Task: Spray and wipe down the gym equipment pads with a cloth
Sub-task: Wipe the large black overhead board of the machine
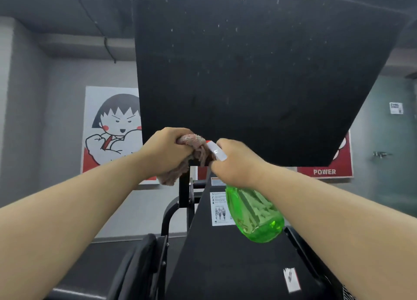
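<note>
A large black pad (259, 73), dotted with pale specks, fills the upper middle of the head view. Just below its lower edge my left hand (164, 150) grips a bunched pinkish cloth (194, 148); part of the cloth hangs under the hand. My right hand (237, 164) holds a green spray bottle (255, 214) by its neck, the white spray head (216, 150) pointing up-left toward the cloth and the bottle body hanging down to the right. Both hands are close together, almost touching.
Below the hands the black machine frame (225, 254) carries a white instruction label (220, 209). A second black pad (137, 265) sits at lower left. On the grey wall behind hangs a cartoon poster (110, 128). A glass door (392, 141) is at right.
</note>
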{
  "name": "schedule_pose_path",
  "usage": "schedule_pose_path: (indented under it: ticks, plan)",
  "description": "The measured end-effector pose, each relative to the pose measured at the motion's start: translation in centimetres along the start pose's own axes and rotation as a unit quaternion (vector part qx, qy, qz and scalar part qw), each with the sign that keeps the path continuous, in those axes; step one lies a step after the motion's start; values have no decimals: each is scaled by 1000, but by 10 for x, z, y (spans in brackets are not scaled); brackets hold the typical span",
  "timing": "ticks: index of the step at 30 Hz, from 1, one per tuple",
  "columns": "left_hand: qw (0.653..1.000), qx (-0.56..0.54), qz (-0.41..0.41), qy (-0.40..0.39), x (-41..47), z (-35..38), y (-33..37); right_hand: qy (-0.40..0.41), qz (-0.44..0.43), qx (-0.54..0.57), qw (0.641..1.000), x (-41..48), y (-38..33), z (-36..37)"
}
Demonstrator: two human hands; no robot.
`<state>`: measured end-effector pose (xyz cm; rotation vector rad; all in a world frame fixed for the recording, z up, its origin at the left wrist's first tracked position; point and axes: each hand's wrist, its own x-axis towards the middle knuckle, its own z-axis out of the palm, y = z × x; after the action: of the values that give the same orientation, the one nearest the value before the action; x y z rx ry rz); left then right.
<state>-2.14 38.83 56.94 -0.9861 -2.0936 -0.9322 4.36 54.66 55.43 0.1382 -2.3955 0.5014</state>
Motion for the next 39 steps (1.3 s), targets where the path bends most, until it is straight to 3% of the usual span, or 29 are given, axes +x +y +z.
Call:
schedule_pose_path:
  ticks: [5,12,19,25,32,39]
  plan:
    - [1000,2,-21,-12,-7,9,-9,-8,30,-21,999,-12,11,9]
    - [998,-10,-8,-62,1,55,2,142,123,-18,982,-18,64,-17]
    - [992,-51,-10,-116,21,135,18,164,169,-25,972,-30,137,-35]
    - [977,-75,13,-201,39,248,53,160,240,-16,957,-62,242,-34]
    - [937,-142,13,-318,31,422,112,139,305,-122,934,-143,386,-30]
    - [859,-211,-41,-464,-55,602,169,104,430,-126,888,-270,514,-4]
